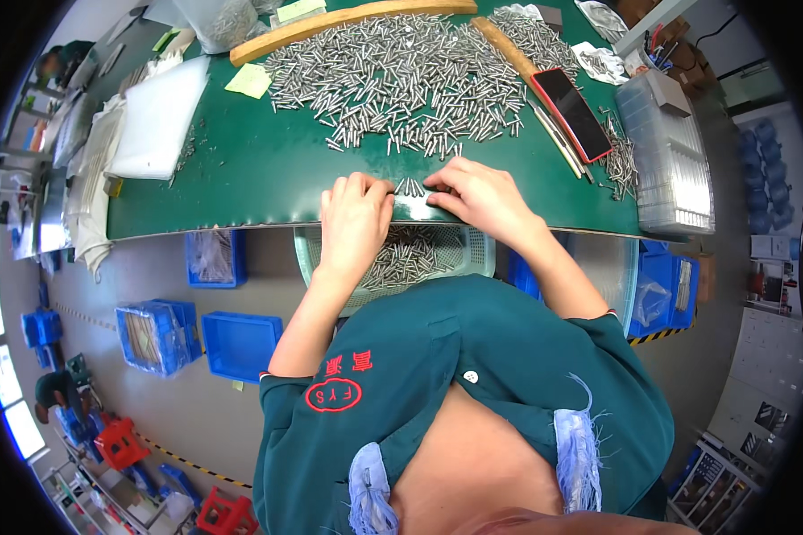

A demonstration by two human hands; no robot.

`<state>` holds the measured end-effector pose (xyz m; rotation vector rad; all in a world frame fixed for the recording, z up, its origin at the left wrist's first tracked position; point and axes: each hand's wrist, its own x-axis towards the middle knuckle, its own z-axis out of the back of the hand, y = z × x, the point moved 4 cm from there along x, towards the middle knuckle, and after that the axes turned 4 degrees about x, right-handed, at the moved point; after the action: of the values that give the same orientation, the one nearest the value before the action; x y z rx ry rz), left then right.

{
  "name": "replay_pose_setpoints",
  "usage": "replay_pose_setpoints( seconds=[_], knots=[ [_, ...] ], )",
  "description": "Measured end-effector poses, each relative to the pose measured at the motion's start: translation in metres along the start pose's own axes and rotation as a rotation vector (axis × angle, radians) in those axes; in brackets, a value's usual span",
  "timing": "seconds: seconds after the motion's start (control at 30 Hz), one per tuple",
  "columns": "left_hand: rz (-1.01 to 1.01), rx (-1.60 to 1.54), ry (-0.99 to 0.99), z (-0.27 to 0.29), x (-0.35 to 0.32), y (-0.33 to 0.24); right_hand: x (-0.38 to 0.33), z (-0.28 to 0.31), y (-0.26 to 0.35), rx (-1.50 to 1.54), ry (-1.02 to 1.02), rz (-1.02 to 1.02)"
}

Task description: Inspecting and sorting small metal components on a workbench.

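Note:
A short row of small metal pins (409, 187) lies on the green table near its front edge, between my two hands. My left hand (355, 218) rests at the row's left end, fingers curled in and pressed together; whatever its fingertips may pinch is hidden. At the row's right end is my right hand (484, 198), thumb and forefinger apart, their tips close beside the pins. Beyond the hands spreads a large heap of similar pins (401, 76). Under the table edge, in front of my body, a pale green basket (484, 254) holds many more pins.
Wooden bars (357, 18) border the heap. A red-edged phone (573, 114) lies at right, near rods (558, 138), loose screws (620, 156) and stacked clear plastic trays (665, 152). White foam sheets (161, 116) lie at left. Blue bins (241, 343) stand on the floor.

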<state>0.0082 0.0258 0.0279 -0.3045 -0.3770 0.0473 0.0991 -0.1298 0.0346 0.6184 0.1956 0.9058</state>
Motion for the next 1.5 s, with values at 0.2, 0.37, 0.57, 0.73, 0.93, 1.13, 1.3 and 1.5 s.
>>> replay_pose_setpoints(
  seconds=[0.2, 0.37, 0.57, 0.73, 0.93, 1.13, 1.3, 1.5],
  knots=[
    [0.011, -0.045, 0.009, -0.001, -0.007, -0.001, 0.007, -0.010, 0.011, -0.011, -0.110, 0.067],
    [0.277, -0.645, 0.316, 0.004, -0.017, -0.006, 0.011, -0.019, 0.010, -0.071, -0.199, 0.209],
    [0.628, -1.482, 0.751, -0.043, -0.052, -0.005, -0.001, -0.015, 0.014, -0.099, -0.101, 0.194],
    [0.899, -2.014, 0.798, -0.064, -0.050, -0.011, -0.021, -0.015, 0.025, -0.043, -0.026, 0.190],
    [0.902, -1.852, 0.764, -0.072, -0.050, -0.016, -0.033, -0.010, 0.031, 0.004, 0.030, 0.143],
    [0.873, -1.663, 0.757, -0.065, -0.051, -0.019, -0.035, -0.011, 0.020, 0.252, 0.064, -0.038],
    [0.811, -1.529, 0.705, -0.055, -0.047, -0.020, -0.035, -0.010, 0.012, 0.266, 0.027, -0.095],
    [0.589, -1.321, 0.647, -0.033, -0.038, -0.021, -0.036, -0.011, 0.009, 0.481, 0.073, -0.146]
  ],
)
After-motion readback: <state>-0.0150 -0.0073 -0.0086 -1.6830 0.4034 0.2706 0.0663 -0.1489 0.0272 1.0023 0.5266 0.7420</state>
